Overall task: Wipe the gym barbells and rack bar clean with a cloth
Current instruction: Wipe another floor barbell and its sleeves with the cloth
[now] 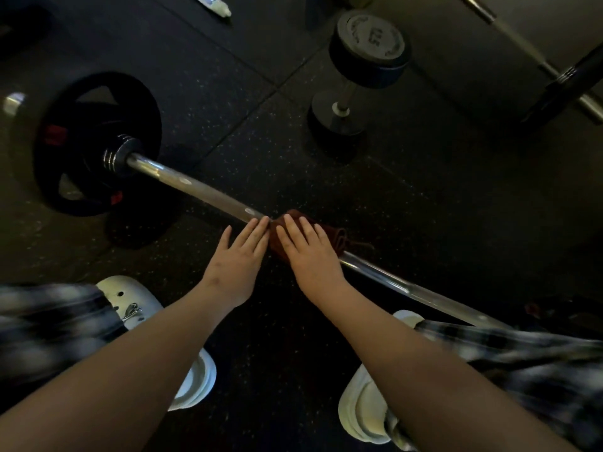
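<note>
A steel barbell point(195, 187) lies on the dark rubber floor and runs from upper left to lower right. Black weight plates point(94, 141) sit on its left end. A dark red cloth point(336, 238) is draped over the middle of the bar. My right hand point(310, 256) lies flat on the cloth with straight fingers. My left hand point(238, 256) is flat beside it, with its fingertips touching the bar and the cloth's left edge.
A black dumbbell point(355, 73) stands on end behind the bar. A second barbell point(535, 57) rests on a dark frame at the upper right. A pale tube-like object point(215, 4) lies at the top. My white shoes point(130, 305) stand close to the bar.
</note>
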